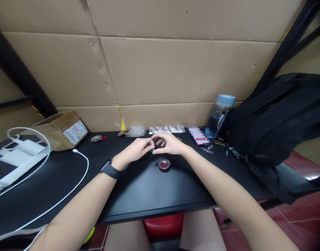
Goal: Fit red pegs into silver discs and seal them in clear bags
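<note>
My left hand [139, 150], with a dark watch [111, 169] on its wrist, is closed, thumb and fingers pinched together over the table. A tiny thing [153, 150] shows at its fingertips, too small to name. Close beside it, my right hand [170, 143] is curved, with a gap between thumb and forefinger; its fingertips come up to the left hand's fingers. I cannot see anything gripped in it. Just below the hands, a small round metal disc with a red centre [164, 165] lies on the black table [146, 195].
Similar discs lie at the back, one with red string [96, 138] and one by a yellow tassel [123, 125]. Silvery packets [167, 129] and clear bags [135, 131] line the cardboard wall. A cardboard box [62, 129], white cable [86, 167], water bottle [219, 115] and black backpack [282, 118] flank them.
</note>
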Demonstrator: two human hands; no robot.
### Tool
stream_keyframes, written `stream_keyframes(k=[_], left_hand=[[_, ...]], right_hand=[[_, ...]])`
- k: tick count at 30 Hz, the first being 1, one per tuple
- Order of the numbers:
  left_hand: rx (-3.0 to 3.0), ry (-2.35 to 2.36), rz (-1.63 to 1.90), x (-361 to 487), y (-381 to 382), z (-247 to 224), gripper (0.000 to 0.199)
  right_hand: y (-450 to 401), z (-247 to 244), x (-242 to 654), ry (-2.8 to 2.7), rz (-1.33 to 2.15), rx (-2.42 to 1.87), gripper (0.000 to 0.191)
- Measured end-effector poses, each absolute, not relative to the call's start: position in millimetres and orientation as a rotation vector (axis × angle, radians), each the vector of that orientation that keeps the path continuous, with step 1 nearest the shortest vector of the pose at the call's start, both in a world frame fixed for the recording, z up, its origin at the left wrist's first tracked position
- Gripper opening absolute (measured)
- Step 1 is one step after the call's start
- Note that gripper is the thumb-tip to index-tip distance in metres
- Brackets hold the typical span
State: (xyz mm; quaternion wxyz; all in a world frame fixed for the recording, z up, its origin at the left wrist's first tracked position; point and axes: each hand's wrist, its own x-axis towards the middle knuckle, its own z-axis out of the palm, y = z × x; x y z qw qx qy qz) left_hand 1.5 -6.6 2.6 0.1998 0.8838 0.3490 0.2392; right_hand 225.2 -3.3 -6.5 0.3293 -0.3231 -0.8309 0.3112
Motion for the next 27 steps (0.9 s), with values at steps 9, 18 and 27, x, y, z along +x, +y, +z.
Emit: stream_keyframes(k=[9, 18, 27], left_hand=[[2.023, 1.166, 1.228, 0.7, 13.4, -9.8, 0.027], [2.500, 1.236, 0.876, -37.5, 35.8, -17.4, 0.016], [2.582, 0.477, 0.371, 33.7, -38.5, 8.6, 0.018]], right_hand=[[6.0, -3.5, 236.1, -1.985, 0.511, -1.098, 0.034], [46.4, -30.7, 292.8, -2.182, 0.223, -1.663, 0.037], [36.3, -33.7, 286.3, -2.216, 0.205, -1.771, 0.040]])
